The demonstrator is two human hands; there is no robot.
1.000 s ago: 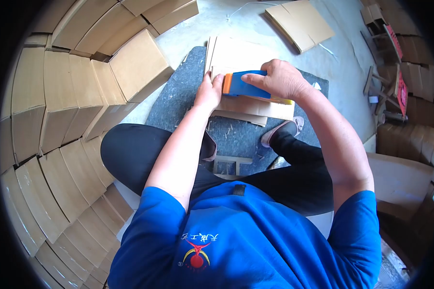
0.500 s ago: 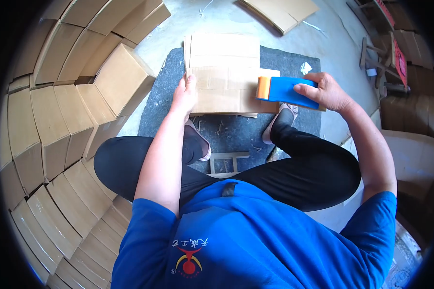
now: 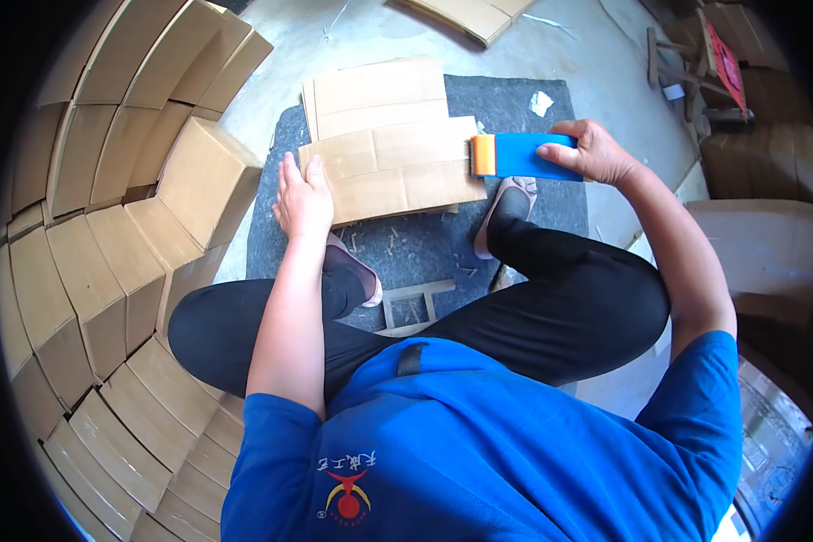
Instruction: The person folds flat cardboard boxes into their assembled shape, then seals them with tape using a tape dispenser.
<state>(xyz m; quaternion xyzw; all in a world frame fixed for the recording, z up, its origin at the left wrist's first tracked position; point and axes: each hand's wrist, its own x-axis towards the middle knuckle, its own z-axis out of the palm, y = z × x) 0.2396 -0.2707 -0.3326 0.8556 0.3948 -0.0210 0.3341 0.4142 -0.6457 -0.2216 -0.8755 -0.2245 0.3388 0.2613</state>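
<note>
A flat cardboard carton (image 3: 393, 169) lies across a small stack of flattened cardboard (image 3: 379, 86), slightly tilted in view. My left hand (image 3: 304, 197) is at its left edge, fingers stretched out and apart, thumb along the cardboard. In my right hand (image 3: 596, 154) is a blue tape dispenser (image 3: 524, 156) with an orange front end. That end is right at the carton's right edge. Thumb on top, my right fingers wrap around the dispenser's far end and are partly hidden behind it.
Stacked cardboard boxes (image 3: 108, 262) rise along the left side. A dark mat (image 3: 546, 212) lies under the work, between my feet. More flattened cardboard (image 3: 474, 14) is on the floor ahead. At the right are a wooden stool (image 3: 686, 68) and more cartons (image 3: 759, 172).
The tape dispenser has come off the carton's top to its right edge. My left hand has loosened from a grip to stretched fingers. The carton is now more tilted, and the view has shifted.
</note>
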